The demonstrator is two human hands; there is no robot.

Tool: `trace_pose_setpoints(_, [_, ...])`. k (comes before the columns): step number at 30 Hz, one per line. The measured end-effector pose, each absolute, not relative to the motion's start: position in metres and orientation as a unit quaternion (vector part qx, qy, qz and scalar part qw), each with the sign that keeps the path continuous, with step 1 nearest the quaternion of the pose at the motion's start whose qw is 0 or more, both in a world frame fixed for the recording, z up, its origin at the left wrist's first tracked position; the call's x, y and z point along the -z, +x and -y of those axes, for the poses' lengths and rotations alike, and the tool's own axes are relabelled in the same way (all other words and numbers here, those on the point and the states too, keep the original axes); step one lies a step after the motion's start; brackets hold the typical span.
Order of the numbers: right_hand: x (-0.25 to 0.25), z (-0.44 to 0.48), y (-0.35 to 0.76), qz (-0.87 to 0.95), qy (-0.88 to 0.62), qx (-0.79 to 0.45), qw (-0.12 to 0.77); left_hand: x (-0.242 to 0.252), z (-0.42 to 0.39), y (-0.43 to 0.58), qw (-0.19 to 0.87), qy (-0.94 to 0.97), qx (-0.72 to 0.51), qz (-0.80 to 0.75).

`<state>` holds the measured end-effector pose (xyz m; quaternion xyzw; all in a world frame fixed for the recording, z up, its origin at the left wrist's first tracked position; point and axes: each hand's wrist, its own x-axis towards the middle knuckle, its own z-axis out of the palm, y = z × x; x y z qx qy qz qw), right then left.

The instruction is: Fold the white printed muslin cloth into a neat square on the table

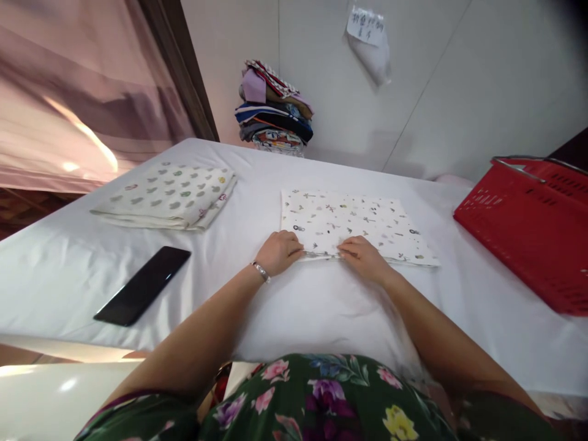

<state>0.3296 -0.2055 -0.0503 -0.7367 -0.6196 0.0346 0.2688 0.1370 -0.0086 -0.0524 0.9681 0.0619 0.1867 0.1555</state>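
A folded white cloth (pixel 349 220) with small printed figures and sprigs lies flat on the white-covered table in front of me. My left hand (pixel 278 252) pinches its near edge close to the left corner; a silver bracelet circles that wrist. Farther right along the same edge, my right hand (pixel 362 257) is closed on the cloth near the middle. The layers part slightly between the two hands. Fingertips of both hands are partly hidden by the fabric.
Another folded cloth (pixel 168 193) with leaf-like prints rests at the left, behind a black phone (pixel 143 285). A red plastic basket (pixel 528 229) stands at the right. Stacked folded fabrics (pixel 275 113) rise beyond the far edge, before a wall with a hanging labelled bag (pixel 370 46).
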Motion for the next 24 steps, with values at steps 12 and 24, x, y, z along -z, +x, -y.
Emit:
trace_pose_setpoints(12, [0.064,0.209,0.329,0.602,-0.720,-0.022,0.346,0.044,0.015,0.137,0.111,0.979,-0.165,-0.049])
trace_pose_setpoints(24, [0.068,0.211,0.327,0.628,-0.704,0.014,0.332,0.046,0.019,0.136,0.121,0.979,-0.161,-0.035])
